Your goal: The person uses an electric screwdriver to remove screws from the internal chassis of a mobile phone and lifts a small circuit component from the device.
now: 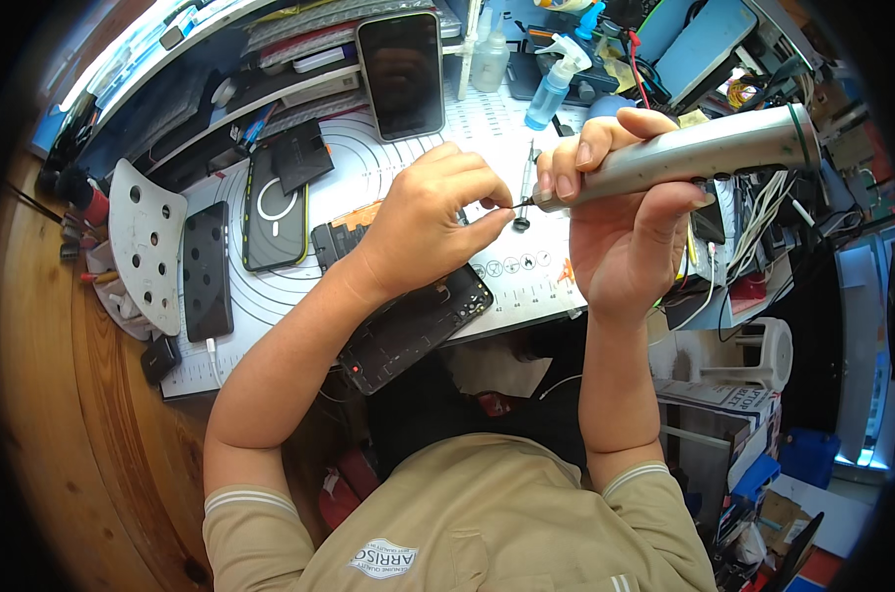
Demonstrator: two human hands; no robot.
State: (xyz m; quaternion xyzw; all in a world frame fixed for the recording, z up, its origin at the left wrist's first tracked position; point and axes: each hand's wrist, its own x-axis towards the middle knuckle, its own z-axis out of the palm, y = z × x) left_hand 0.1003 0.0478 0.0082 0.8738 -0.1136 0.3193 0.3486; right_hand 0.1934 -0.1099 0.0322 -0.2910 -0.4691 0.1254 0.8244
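**Both hands meet at the tip of a silver driver above the desk**

The right hand (630,222) grasps a thick, cylindrical silver driver (704,148) over the right side of the desk (528,294): its fingers curl over the front end and its thumb lies along the underside. The driver lies nearly level, its narrow dark tip (528,202) pointing left. There the left hand (442,202) has thumb and forefinger pinched together; what sits between them is too small to tell.

Beneath the left hand and forearm, an opened black phone frame (413,331) lies slantwise at the near edge of the desk, and a dark phone part (337,237) shows just beyond the forearm.

Toward the left edge lie a dark slab (207,271) and a black phone case (275,212) with a white ring, a flat black piece (304,158) overlapping the case's far end. A smartphone (401,79) leans upright near the far edge, with a blue spray bottle (550,96) to its right.
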